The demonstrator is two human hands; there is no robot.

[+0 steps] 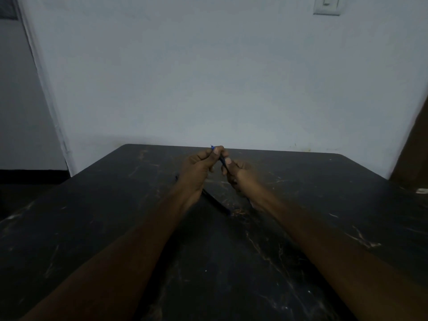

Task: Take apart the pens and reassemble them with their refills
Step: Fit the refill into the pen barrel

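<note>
Both hands are raised together above the far middle of the black table (pixel 115 228). My left hand (pixel 199 167) pinches the upper end of a dark blue pen (pixel 221 159), whose blue tip sticks out past the fingertips. My right hand (pixel 238 174) grips the pen's lower part. The pen slants from upper left to lower right between the hands. A second dark pen (pixel 215 202) lies on the table under my left wrist, partly hidden by it. The dim light hides finer detail.
The scratched black table meets a pale wall (pixel 208 77) at its far edge. A brown panel (pixel 412 154) stands at the right, with a small pale object (pixel 422 191) on the table's right edge. A wall switch (pixel 327 4) sits at the upper right.
</note>
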